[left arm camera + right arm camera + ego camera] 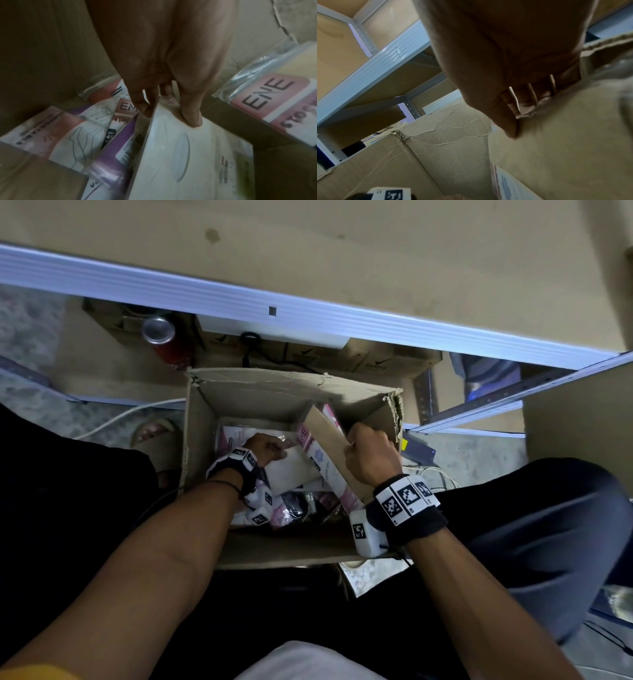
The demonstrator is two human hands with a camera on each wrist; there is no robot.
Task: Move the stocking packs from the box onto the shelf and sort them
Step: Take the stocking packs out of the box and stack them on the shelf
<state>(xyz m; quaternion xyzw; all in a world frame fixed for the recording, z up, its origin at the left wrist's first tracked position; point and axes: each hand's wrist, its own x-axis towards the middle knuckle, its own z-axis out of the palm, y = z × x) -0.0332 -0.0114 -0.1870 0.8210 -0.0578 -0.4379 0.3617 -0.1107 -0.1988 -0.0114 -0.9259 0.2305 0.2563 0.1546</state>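
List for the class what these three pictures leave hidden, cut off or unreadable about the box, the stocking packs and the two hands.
- Head view: packs low in the cardboard box lie hidden under the left hand and the cardboard flap.
- Left wrist view: the white pack runs off the bottom edge and its print is blurred.
- Right wrist view: the right hand blocks the flap's far side; its fingertips are hidden.
- Shelf board: mostly out of frame.

The cardboard box (202,419) sits on the speckled floor (30,333) (a white cable (123,416) alongside).
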